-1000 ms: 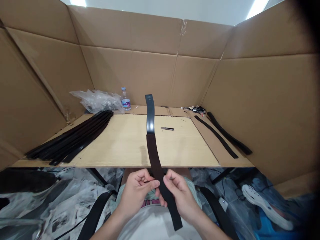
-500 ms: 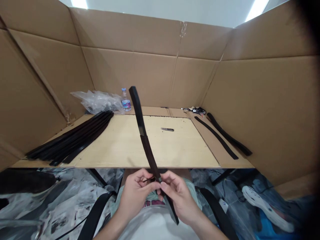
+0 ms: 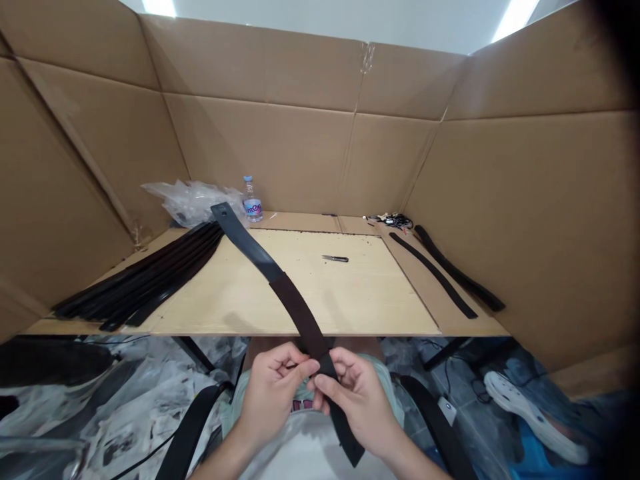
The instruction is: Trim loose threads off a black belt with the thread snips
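A long, curved black strap (image 3: 300, 308) with a dark brown middle section slants across the view, its holed far end over the table and its near end by my lap. My left hand (image 3: 275, 387) pinches the strap's left edge near the lower end of the brown section. On the opposite edge, my right hand (image 3: 353, 393) is closed on it with thumb and fingers. Beyond the strap, a small pair of thread snips (image 3: 335, 259) lies on the table.
A pile of dark straps (image 3: 145, 280) covers the table's left side. Behind it are clear plastic bags (image 3: 195, 203) and a water bottle (image 3: 253, 200). Two black strips (image 3: 435, 277) (image 3: 460, 270) lie at right, near small tangled bits (image 3: 395, 221). Cardboard walls (image 3: 260, 80) surround the table.
The strap has turned from edge-on to show its broad face, and its far end has swung left and lower. Both hands stay in nearly the same place, still gripping it.
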### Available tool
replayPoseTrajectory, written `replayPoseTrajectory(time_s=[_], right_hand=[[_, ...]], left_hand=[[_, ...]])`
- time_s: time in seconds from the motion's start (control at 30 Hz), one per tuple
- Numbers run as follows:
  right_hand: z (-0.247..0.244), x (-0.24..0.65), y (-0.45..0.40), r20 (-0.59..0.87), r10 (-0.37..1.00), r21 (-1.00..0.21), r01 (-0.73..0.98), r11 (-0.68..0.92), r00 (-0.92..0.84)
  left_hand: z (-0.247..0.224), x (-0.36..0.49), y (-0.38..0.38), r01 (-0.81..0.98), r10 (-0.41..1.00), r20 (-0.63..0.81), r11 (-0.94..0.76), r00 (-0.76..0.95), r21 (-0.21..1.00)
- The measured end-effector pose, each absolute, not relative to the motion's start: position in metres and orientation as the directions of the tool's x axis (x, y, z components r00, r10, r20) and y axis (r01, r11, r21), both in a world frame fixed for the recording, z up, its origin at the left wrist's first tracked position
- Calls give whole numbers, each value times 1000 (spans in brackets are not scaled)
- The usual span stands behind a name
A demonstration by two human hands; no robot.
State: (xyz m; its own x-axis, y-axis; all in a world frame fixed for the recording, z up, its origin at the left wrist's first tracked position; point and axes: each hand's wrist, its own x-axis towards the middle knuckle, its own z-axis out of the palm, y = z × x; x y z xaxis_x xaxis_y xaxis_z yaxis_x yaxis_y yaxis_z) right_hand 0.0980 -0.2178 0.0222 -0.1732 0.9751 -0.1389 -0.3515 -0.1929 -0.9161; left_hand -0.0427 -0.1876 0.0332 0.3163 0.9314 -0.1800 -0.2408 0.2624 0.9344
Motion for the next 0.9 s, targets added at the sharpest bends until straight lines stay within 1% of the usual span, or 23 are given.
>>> replayPoseTrajectory(time_s=[0.1,0.27,0.4,0.5,0.7,0.9], right_hand=[[23,97,-220,-121,982,-917,-362,-168,-147],[20,96,-222,-176,981,-914,-357,-192,-78],[22,95,-222,-175,983,-927,-328,-180,-46],[26,97,-223,-176,983,-938,-296,-181,-44],[24,101,-226,-164,981,-913,-362,-191,-105],[24,96,-226,-167,983,-906,-382,-182,-72]], left_hand=[[34,-39,-191,-281,937,-148,242,317,929],[30,-37,-196,-236,943,-111,191,314,953],[29,-36,-199,-211,936,-95,174,339,962],[29,-37,-198,-224,940,-97,177,327,958],[27,-39,-195,-165,966,-84,127,243,978],[26,-35,-199,-197,958,-90,148,273,969]])
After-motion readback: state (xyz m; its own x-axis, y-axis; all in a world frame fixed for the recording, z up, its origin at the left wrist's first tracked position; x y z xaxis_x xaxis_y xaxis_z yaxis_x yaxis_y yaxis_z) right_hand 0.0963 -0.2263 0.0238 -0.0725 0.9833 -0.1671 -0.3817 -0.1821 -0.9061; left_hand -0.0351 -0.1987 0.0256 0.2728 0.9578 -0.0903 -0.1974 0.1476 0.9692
